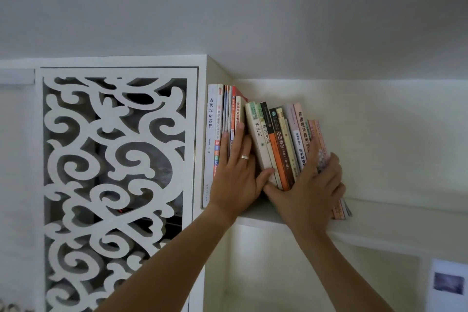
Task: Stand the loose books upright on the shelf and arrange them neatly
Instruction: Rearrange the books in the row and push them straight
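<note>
A row of books stands on the top white shelf (379, 213). The left group (212, 134) is upright against the cabinet side. The right group (276, 139) leans left, with a dark gap between the two groups. My left hand (235, 175) lies flat with straight fingers against the spines of the left group, its thumb touching the white book (257, 132) of the leaning group. My right hand (309, 190) presses on the spines of the leaning group, fingers wrapped round the pink outer books (319, 139) on the right.
A white carved lattice panel (116, 185) fills the left. Below the shelf is another open compartment (304, 273). A paper with a picture (448, 284) is at the lower right. The shelf runs on to the right of the books.
</note>
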Tool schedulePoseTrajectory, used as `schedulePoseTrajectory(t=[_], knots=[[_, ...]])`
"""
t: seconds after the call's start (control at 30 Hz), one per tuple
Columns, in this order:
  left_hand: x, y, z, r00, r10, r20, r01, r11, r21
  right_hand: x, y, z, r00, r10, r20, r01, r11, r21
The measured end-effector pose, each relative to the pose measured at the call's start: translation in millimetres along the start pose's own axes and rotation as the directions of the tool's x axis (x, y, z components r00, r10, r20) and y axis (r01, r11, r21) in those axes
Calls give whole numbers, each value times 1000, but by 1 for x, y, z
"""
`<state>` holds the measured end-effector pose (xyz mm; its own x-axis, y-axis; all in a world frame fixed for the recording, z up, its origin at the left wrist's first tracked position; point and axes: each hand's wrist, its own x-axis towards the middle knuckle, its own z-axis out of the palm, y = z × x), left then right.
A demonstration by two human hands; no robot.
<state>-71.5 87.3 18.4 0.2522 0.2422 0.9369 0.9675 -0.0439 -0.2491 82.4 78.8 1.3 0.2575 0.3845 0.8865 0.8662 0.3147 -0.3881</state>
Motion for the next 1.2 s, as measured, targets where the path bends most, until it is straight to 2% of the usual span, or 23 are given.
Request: schedulePoseTrajectory(t=[0.2, 0.5, 0.67, 0.77, 0.87, 1.0, 1.13, 1.2], knots=[[-2, 2, -1, 992, -55, -113, 40, 990, -137, 2, 11, -1, 997, -69, 29, 68, 997, 35], [0, 10, 1, 935, -277, -222, 167, 895, -415, 10, 27, -3, 985, -143, 96, 140, 989, 38], [-3, 13, 0, 941, -253, -226, 146, 903, -403, 22, 40, -11, 966, -204, 156, 192, 977, 90], [-4, 10, 5, 952, -220, -211, 134, 924, -359, 24, 47, -13, 970, -110, 217, 51, 965, 258], [-7, 9, 8, 956, -212, -202, 138, 935, -328, 21, 46, -15, 968, -96, 231, 20, 951, 309], [-8, 17, 1, 945, -284, -165, 207, 906, -370, 18, 44, -17, 972, -87, 220, 18, 955, 297], [7, 35, -8, 898, -423, -123, 367, 873, -321, 17, 44, -18, 971, -88, 223, 21, 958, 287], [11, 31, -11, 898, -417, -139, 373, 891, -257, 18, 44, -19, 969, -85, 231, 14, 955, 295]])
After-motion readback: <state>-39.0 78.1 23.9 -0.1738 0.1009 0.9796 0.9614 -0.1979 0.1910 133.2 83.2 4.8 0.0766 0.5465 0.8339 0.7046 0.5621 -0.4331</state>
